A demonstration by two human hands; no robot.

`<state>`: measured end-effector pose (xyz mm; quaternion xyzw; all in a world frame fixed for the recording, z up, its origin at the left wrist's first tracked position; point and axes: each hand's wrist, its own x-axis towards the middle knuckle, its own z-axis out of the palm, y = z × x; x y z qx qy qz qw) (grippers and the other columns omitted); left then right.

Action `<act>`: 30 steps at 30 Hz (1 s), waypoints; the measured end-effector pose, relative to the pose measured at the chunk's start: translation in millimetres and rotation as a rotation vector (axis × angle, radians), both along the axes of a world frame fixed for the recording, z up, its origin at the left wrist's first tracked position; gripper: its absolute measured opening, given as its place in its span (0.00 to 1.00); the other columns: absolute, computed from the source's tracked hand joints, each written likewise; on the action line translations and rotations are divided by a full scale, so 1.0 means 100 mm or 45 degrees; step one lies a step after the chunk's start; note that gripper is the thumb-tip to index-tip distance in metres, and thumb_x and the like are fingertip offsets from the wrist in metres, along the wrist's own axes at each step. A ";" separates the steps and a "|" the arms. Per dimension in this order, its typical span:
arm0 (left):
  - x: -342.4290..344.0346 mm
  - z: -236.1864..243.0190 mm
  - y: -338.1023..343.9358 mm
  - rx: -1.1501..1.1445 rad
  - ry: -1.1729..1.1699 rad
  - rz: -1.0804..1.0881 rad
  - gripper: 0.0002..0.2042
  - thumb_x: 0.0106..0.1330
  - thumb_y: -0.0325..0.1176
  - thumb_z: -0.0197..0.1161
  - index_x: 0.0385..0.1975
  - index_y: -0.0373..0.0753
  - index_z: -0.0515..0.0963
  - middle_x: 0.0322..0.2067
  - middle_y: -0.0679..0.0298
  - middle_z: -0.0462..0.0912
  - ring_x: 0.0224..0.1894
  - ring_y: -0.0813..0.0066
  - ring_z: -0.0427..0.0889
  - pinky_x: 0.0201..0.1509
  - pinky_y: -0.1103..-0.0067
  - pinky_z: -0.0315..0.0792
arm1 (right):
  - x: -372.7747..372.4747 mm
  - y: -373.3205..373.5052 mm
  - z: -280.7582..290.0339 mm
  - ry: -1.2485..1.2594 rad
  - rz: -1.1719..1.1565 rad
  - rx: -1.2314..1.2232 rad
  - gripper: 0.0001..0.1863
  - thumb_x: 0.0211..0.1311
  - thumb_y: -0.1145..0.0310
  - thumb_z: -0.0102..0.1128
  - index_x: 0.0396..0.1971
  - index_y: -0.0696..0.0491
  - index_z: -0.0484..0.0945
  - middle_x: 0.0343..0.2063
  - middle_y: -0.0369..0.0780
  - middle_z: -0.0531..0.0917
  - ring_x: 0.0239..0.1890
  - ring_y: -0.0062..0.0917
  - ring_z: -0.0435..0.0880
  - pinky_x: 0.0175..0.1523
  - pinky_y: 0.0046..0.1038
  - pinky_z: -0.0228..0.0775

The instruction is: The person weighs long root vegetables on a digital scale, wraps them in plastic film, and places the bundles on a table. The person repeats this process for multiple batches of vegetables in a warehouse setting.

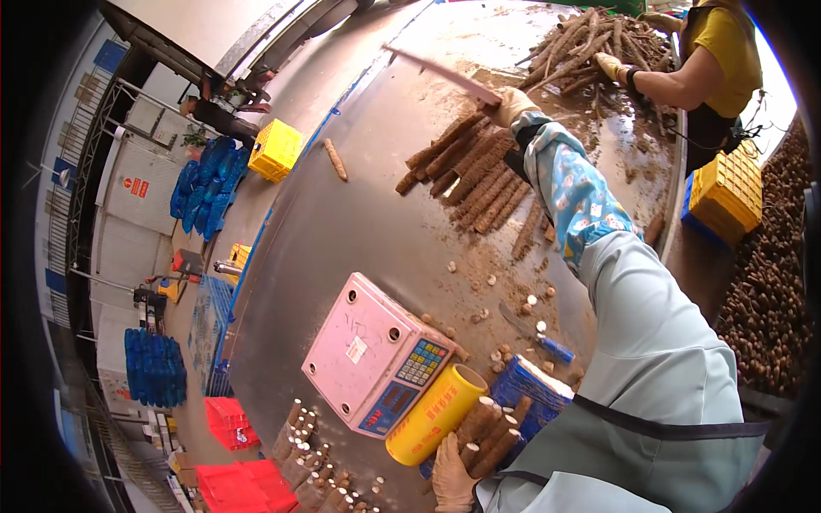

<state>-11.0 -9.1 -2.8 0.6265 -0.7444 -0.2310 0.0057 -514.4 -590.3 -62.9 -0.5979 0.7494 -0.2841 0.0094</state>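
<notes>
My right hand (516, 106), in a pale glove, is stretched far across the table and closed round one end of a long, flat brown strip (440, 75). Just below it lies a row of long brown yam roots (475, 171), side by side. At the lower edge, my gloved left hand (451, 475) has its fingers extended against a bundle of cut yams (492, 434) with white ends. A yellow roll (438, 414) lies beside that hand. Right of the bundle is a blue and white pack (532, 392).
A pink scale (376, 355) stands mid-table; a blue-handled knife (556, 349) lies among root scraps. Cut yams (321, 474) and a red crate (244, 489) are at lower left. A co-worker (714, 64) handles a root heap (590, 51) at far right. Yellow crates (727, 192) stand beyond the edge.
</notes>
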 end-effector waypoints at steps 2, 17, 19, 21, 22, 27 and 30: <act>-0.02 0.04 -0.06 -0.001 0.005 0.015 0.47 0.50 0.41 0.75 0.70 0.31 0.61 0.63 0.42 0.72 0.66 0.44 0.71 0.71 0.61 0.66 | -0.07 0.13 0.09 -0.423 -0.239 0.142 0.29 0.60 0.37 0.64 0.40 0.52 0.88 0.35 0.49 0.89 0.43 0.41 0.89 0.47 0.39 0.80; -0.06 0.01 -0.32 -0.015 0.029 -0.093 0.41 0.56 0.39 0.69 0.70 0.31 0.61 0.64 0.43 0.72 0.67 0.45 0.71 0.72 0.62 0.66 | 0.20 -0.03 -0.38 -2.575 0.050 -0.340 0.17 0.70 0.63 0.57 0.51 0.59 0.77 0.34 0.45 0.86 0.30 0.32 0.86 0.40 0.32 0.80; -0.06 0.10 -0.14 0.090 0.023 0.016 0.52 0.45 0.43 0.81 0.70 0.28 0.59 0.63 0.40 0.71 0.67 0.41 0.70 0.71 0.59 0.66 | 1.36 0.47 -0.06 -2.201 0.173 -0.157 0.14 0.72 0.68 0.51 0.49 0.61 0.77 0.37 0.43 0.85 0.35 0.28 0.85 0.41 0.30 0.80; -0.01 0.00 -0.07 -0.063 0.062 -0.020 0.53 0.43 0.42 0.81 0.71 0.28 0.59 0.65 0.40 0.70 0.68 0.40 0.70 0.72 0.59 0.67 | 1.84 0.64 -0.03 -2.154 0.353 -0.233 0.15 0.74 0.71 0.48 0.52 0.62 0.77 0.38 0.41 0.85 0.34 0.27 0.85 0.41 0.30 0.81; 0.00 0.03 -0.07 -0.063 0.084 -0.009 0.54 0.42 0.41 0.81 0.71 0.29 0.60 0.66 0.40 0.69 0.68 0.40 0.70 0.72 0.59 0.67 | 2.08 0.76 0.00 -2.138 0.425 -0.141 0.15 0.75 0.71 0.48 0.53 0.62 0.77 0.38 0.41 0.85 0.34 0.27 0.85 0.41 0.30 0.81; 0.01 0.07 -0.13 -0.013 0.069 0.025 0.57 0.36 0.37 0.83 0.72 0.32 0.58 0.66 0.44 0.69 0.69 0.45 0.68 0.73 0.62 0.66 | 3.03 1.43 0.04 -2.173 0.661 0.282 0.15 0.78 0.71 0.45 0.55 0.62 0.73 0.42 0.43 0.84 0.38 0.28 0.86 0.45 0.32 0.84; 0.01 0.07 -0.01 -0.007 0.009 0.078 0.57 0.37 0.37 0.83 0.72 0.33 0.58 0.64 0.43 0.70 0.68 0.45 0.69 0.72 0.62 0.66 | 3.57 1.92 0.21 -2.029 0.707 0.519 0.16 0.79 0.70 0.47 0.58 0.62 0.72 0.43 0.42 0.83 0.40 0.27 0.86 0.47 0.30 0.84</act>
